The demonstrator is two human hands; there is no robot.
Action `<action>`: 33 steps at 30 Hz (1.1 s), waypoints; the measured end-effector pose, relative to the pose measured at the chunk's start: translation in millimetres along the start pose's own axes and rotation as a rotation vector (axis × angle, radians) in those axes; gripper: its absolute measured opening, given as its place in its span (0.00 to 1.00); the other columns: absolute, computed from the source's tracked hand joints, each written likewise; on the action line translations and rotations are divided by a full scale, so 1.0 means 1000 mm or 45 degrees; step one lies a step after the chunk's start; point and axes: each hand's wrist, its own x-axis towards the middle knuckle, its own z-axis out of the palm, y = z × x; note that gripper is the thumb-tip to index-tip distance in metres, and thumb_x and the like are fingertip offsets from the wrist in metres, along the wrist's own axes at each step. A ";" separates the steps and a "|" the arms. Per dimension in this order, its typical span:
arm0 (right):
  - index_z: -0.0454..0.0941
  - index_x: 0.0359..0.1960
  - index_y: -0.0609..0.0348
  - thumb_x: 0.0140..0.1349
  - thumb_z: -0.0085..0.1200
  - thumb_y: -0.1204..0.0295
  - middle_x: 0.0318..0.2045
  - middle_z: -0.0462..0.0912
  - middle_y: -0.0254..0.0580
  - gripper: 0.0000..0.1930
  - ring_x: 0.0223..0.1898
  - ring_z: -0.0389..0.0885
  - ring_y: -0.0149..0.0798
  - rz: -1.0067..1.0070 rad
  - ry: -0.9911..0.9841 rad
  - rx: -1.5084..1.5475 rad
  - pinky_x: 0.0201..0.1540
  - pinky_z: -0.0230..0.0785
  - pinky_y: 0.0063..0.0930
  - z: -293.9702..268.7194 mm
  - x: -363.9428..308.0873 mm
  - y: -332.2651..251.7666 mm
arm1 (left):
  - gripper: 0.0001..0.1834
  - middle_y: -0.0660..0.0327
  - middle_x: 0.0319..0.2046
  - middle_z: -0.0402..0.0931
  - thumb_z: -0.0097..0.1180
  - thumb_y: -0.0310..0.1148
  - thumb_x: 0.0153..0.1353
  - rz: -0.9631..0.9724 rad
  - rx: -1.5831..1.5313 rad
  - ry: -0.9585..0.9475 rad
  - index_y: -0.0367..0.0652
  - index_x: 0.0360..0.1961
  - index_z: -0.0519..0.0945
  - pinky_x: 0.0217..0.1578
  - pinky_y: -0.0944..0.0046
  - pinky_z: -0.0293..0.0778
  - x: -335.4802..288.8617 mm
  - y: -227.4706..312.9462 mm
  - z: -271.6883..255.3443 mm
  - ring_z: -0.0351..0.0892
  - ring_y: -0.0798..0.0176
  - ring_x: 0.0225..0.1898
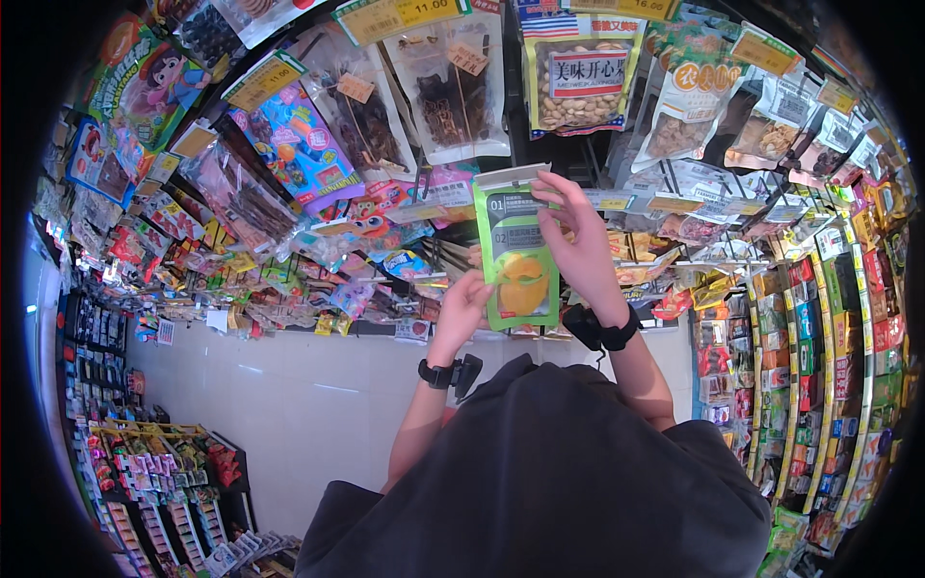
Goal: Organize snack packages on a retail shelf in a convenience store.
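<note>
A green and grey pouch of dried mango [523, 265] is upright in front of me, with a yellow mango picture on its lower half. My left hand [464, 306] is closed on its lower left edge, thumb and fingers pinching there. At the upper right edge, my right hand [581, 241] grips the pouch with bent fingers near the top seal. Part of that top corner is hidden by the fingers. Just above hangs a clear-windowed bag of pistachios [583, 91] on the rack. Both wrists wear black straps with small devices.
Hanging snack bags crowd the rack ahead, among them dark dried food in clear bags [451, 96] and a blue pouch [294, 144]. Yellow price tags [265, 82] jut out. Shelves of packets [819, 356] stand right; a low display [159, 472] stands lower left on pale floor [260, 385].
</note>
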 end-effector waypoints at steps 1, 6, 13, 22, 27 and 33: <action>0.69 0.64 0.61 0.64 0.49 0.85 0.58 0.78 0.46 0.25 0.60 0.79 0.39 -0.001 0.001 0.000 0.57 0.74 0.29 0.000 0.000 0.000 | 0.07 0.62 0.38 0.85 0.53 0.25 0.71 -0.047 -0.044 0.013 0.35 0.46 0.77 0.44 0.72 0.72 -0.001 0.003 0.001 0.78 0.76 0.41; 0.69 0.64 0.61 0.63 0.49 0.85 0.58 0.78 0.46 0.26 0.59 0.79 0.38 -0.026 0.005 0.017 0.57 0.74 0.29 0.000 0.001 0.000 | 0.07 0.62 0.39 0.85 0.53 0.25 0.71 -0.068 -0.087 0.007 0.35 0.47 0.77 0.45 0.72 0.72 -0.003 -0.004 0.000 0.78 0.76 0.42; 0.67 0.66 0.60 0.67 0.48 0.84 0.58 0.78 0.43 0.25 0.60 0.77 0.33 0.000 -0.038 -0.001 0.59 0.71 0.28 -0.002 -0.001 -0.002 | 0.09 0.65 0.35 0.83 0.53 0.29 0.72 0.038 0.060 0.042 0.37 0.49 0.76 0.23 0.71 0.80 -0.003 -0.016 -0.003 0.81 0.75 0.31; 0.67 0.67 0.60 0.67 0.49 0.83 0.58 0.78 0.43 0.25 0.61 0.76 0.34 -0.010 -0.055 -0.045 0.59 0.71 0.28 -0.004 0.000 -0.007 | 0.09 0.63 0.39 0.85 0.55 0.27 0.71 -0.054 -0.038 0.000 0.36 0.50 0.77 0.40 0.71 0.75 -0.014 0.001 -0.004 0.79 0.75 0.40; 0.67 0.67 0.59 0.67 0.49 0.83 0.59 0.78 0.43 0.26 0.61 0.77 0.35 0.008 -0.050 -0.052 0.59 0.71 0.28 -0.004 0.000 -0.006 | 0.10 0.62 0.40 0.84 0.55 0.28 0.71 -0.171 -0.025 0.002 0.36 0.50 0.76 0.41 0.71 0.76 -0.017 0.016 -0.003 0.80 0.74 0.41; 0.68 0.67 0.59 0.66 0.49 0.84 0.59 0.77 0.43 0.26 0.60 0.77 0.35 0.013 -0.061 -0.049 0.59 0.71 0.28 -0.002 -0.002 -0.006 | 0.11 0.62 0.40 0.84 0.55 0.28 0.71 -0.048 0.055 0.029 0.35 0.51 0.76 0.47 0.69 0.74 -0.018 -0.003 -0.005 0.80 0.73 0.44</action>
